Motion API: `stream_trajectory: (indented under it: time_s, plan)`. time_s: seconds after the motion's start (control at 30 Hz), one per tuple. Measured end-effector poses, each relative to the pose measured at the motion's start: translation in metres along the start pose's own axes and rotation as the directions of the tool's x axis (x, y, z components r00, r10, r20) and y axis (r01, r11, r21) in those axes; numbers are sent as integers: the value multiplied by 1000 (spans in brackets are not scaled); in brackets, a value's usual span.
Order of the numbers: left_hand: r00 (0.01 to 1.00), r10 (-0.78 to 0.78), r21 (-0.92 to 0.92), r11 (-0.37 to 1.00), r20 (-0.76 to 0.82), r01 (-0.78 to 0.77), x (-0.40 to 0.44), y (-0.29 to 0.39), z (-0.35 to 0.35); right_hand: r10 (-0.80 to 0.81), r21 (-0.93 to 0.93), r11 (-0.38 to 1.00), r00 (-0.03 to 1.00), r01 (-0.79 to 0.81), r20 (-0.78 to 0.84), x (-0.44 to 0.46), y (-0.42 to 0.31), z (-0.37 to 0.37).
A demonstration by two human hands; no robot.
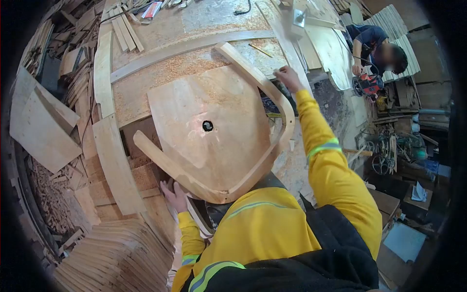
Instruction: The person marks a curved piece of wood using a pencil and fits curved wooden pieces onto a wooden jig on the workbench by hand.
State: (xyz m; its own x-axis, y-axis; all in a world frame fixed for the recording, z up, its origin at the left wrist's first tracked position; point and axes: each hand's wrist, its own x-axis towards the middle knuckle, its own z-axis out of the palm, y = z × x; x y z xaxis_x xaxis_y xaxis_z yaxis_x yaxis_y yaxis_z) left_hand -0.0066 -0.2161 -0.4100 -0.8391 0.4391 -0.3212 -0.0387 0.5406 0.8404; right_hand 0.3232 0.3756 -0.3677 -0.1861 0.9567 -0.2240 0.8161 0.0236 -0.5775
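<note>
A bent U-shaped wooden frame [284,127] curves around a curved plywood seat shell [219,102], which has a dark round hole near its middle. My left hand [174,195] is beside the frame's near-left part, with its fingers apart and partly hidden at the frame's edge. On the far right, my right hand [289,79] is raised just outside the frame's right arm. Its fingers are curled together; whether they hold something small is not visible. A yellow pencil [260,50] lies on the bench beyond the frame's far end.
Sawdust covers parts of the workbench [204,19]. A long wooden strip [189,46] crosses it. Stacked curved plywood [116,253] stands at the lower left, near scrap wood [53,199]. At the upper right, another person [367,39] handles a red power tool [368,84].
</note>
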Motion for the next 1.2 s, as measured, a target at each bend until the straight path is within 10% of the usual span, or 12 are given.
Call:
stream_trajectory:
  time_s: [0.13,0.27,0.4,0.5,0.9,1.0,1.07,1.2]
  plan:
    - [999,3,135,991,-43,3,-19,-6,-12,-108,-471,866,983,166,148,103,19,-36]
    - [977,-107,408,896,-185,175,-47,-4,-12,-457,-342,857,875,386,-158,146,41,-10]
    - [958,-160,206,956,-237,211,-60,23,25,-484,-100,873,874,478,-45,74,20,-1]
    - [993,-4,372,927,-114,46,-62,-7,31,-474,-31,880,875,473,-99,70,24,16]
    - [965,-71,545,814,-252,202,-163,40,22,-434,-350,879,849,325,-301,124,25,58]
    - [950,-126,599,751,-284,279,-198,31,17,-544,-124,818,687,561,-481,148,15,59]
    - [948,-148,649,698,-283,303,-221,0,3,-503,-456,809,838,370,-212,149,-15,43]
    - [883,-374,709,538,-283,455,-242,1,1,-280,-259,948,872,185,-401,162,-22,48]
